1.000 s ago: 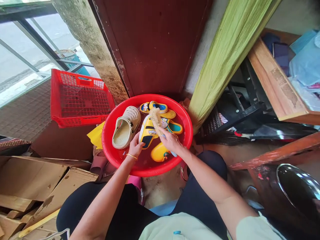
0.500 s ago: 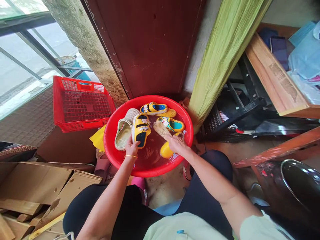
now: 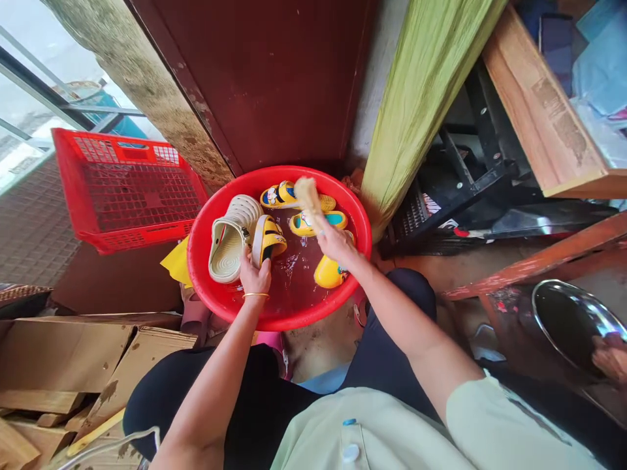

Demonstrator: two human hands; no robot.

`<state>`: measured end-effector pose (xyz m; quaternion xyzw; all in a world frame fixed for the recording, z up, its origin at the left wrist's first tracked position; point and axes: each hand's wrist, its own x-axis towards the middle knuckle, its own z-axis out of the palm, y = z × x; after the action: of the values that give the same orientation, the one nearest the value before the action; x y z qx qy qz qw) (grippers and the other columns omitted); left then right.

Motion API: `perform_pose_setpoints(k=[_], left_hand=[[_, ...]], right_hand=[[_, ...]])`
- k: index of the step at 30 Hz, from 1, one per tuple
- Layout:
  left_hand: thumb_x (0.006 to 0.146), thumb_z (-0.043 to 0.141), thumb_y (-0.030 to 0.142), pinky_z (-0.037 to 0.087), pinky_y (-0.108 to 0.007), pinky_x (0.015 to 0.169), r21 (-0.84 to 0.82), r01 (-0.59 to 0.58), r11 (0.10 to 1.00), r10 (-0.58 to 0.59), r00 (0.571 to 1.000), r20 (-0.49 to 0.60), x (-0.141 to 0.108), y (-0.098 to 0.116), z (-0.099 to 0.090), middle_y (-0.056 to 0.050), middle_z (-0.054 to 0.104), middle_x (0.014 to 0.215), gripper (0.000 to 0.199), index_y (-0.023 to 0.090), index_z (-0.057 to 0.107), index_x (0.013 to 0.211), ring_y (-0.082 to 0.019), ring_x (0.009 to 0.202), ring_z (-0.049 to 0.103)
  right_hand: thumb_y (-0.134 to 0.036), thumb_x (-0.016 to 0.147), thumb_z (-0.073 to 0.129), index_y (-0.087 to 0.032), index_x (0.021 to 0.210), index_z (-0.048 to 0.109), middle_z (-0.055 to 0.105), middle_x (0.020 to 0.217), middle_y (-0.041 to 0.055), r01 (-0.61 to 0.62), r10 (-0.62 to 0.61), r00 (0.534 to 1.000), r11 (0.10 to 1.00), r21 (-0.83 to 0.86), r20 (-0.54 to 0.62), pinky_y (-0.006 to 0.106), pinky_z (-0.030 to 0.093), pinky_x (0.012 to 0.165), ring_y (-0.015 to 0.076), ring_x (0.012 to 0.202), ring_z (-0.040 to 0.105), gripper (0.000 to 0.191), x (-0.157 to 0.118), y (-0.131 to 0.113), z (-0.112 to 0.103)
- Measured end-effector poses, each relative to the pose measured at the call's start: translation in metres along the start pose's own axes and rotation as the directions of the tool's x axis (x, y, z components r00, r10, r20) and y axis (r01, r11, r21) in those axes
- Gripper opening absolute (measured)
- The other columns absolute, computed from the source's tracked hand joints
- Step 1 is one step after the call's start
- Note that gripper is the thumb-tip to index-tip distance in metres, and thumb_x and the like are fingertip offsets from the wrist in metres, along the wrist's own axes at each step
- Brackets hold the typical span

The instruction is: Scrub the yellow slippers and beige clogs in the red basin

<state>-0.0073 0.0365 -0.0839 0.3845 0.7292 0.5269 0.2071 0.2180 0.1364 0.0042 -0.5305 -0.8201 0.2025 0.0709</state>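
Note:
My left hand (image 3: 255, 274) is closed on the heel end of a yellow sandal (image 3: 272, 239) with dark straps, tilted on its side over a red basin (image 3: 298, 320). In my right hand (image 3: 337, 243) is a light-coloured scrubbing brush (image 3: 307, 199), blurred by motion and raised above the basin, apart from the held sandal. Left of that sandal rests a cream clog (image 3: 227, 247). Further yellow footwear lies in the basin's water: a sandal with blue lining (image 3: 278, 195) at the back, a teal-lined shoe (image 3: 301, 224) and a yellow clog (image 3: 327, 271) at the right.
A red plastic crate (image 3: 132, 196) stands left of the basin. Behind it is a dark red door (image 3: 274, 85), with a green curtain (image 3: 416, 111) alongside. Cardboard boxes (image 3: 63, 356) lie at lower left. Another person's hand (image 3: 612, 358) shows near a shiny round pan (image 3: 563, 326) at right.
My right hand has lifted the brush up and away from the right-hand footwear. My left hand has turned the yellow sandal onto its side. The view has shifted, and another hand appears at right.

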Motion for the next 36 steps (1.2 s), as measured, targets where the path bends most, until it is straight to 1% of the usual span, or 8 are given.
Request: perform_pose_setpoints(k=[3,6,14,22,27,31,33,36], left_hand=[[0.08,0.066,0.027,0.018,-0.052,0.125,0.207,-0.261,0.943,0.243,0.964,0.109,-0.009,0.02,0.005,-0.016,0.041,0.16,0.071,0.02,0.05,0.149,-0.037,0.151,0.03],[0.083,0.064,0.024,0.011,-0.055,0.125,0.28,-0.388,0.878,0.299,0.901,0.314,-0.011,0.03,0.011,-0.011,0.048,0.157,0.057,0.027,0.061,0.14,-0.037,0.151,0.03],[0.079,0.068,0.023,0.026,-0.064,0.116,0.476,-0.227,0.849,0.016,0.913,0.407,0.003,0.007,0.014,-0.019,0.057,0.144,0.055,0.024,0.065,0.134,-0.045,0.139,0.043],[0.079,0.073,0.031,0.033,-0.062,0.113,0.445,-0.13,0.886,-0.073,0.909,0.41,0.012,0.006,0.019,-0.024,0.058,0.141,0.054,0.018,0.063,0.13,-0.047,0.133,0.052],[0.08,0.073,0.035,0.035,-0.06,0.115,0.457,-0.111,0.882,-0.106,0.899,0.425,0.014,0.01,0.023,-0.024,0.054,0.147,0.059,0.017,0.059,0.135,-0.044,0.138,0.05],[0.076,0.081,0.046,0.04,-0.052,0.114,-0.051,-0.108,0.993,0.119,0.87,0.479,0.008,0.036,0.035,-0.02,0.06,0.142,0.073,0.017,0.055,0.139,-0.038,0.135,0.053],[0.077,0.082,0.048,0.047,-0.047,0.108,-0.408,-0.019,0.913,0.221,0.863,0.454,0.002,0.056,0.04,-0.015,0.066,0.134,0.077,0.019,0.052,0.141,-0.032,0.125,0.062],[0.076,0.084,0.041,0.051,-0.041,0.103,-0.613,0.088,0.785,0.2,0.901,0.385,-0.006,0.077,0.037,-0.011,0.071,0.126,0.074,0.022,0.052,0.14,-0.027,0.119,0.066]], right_hand=[[-0.021,0.094,0.047,-0.016,0.167,0.002,0.057,0.147,0.0194,-0.095,0.105,0.99,0.991,0.096,-0.097,0.046,0.053,0.101,0.0332,0.123,0.063,0.086,0.021,0.012,0.003],[-0.02,0.09,0.051,-0.014,0.166,-0.001,0.058,0.147,0.0192,-0.161,0.178,0.982,0.967,0.199,-0.071,0.043,0.055,0.1,0.0315,0.12,0.064,0.093,0.037,0.016,0.018],[-0.015,0.088,0.047,-0.011,0.165,0.004,0.059,0.146,0.0189,-0.23,0.26,0.962,0.936,0.267,-0.081,0.039,0.053,0.103,0.0277,0.124,0.063,0.088,0.051,0.011,0.041],[-0.019,0.091,0.045,-0.013,0.165,0.008,0.049,0.153,0.0217,-0.18,0.278,0.917,0.928,0.325,-0.285,0.043,0.051,0.105,0.0295,0.13,0.057,0.083,0.05,0.002,0.016],[-0.029,0.093,0.052,-0.019,0.163,0.016,0.064,0.131,0.0189,-0.035,0.232,0.92,0.852,0.523,-0.315,0.038,0.061,0.081,0.0271,0.103,0.069,0.08,0.039,0.003,0.001],[-0.033,0.088,0.06,-0.029,0.155,0.027,0.07,0.098,0.0026,0.009,0.339,0.916,0.517,0.856,-0.215,0.023,0.055,0.053,0.0142,0.062,0.065,0.075,0.026,-0.02,0.006],[-0.032,0.084,0.065,-0.029,0.147,0.035,0.066,0.085,-0.0039,-0.017,0.348,0.932,0.315,0.949,-0.099,0.019,0.05,0.046,0.0109,0.054,0.061,0.07,0.017,-0.036,0.011],[-0.03,0.081,0.069,-0.028,0.139,0.043,0.064,0.082,-0.0052,-0.072,0.269,0.963,0.166,0.983,0.025,0.016,0.049,0.045,0.0106,0.058,0.063,0.063,0.004,-0.048,0.013]])
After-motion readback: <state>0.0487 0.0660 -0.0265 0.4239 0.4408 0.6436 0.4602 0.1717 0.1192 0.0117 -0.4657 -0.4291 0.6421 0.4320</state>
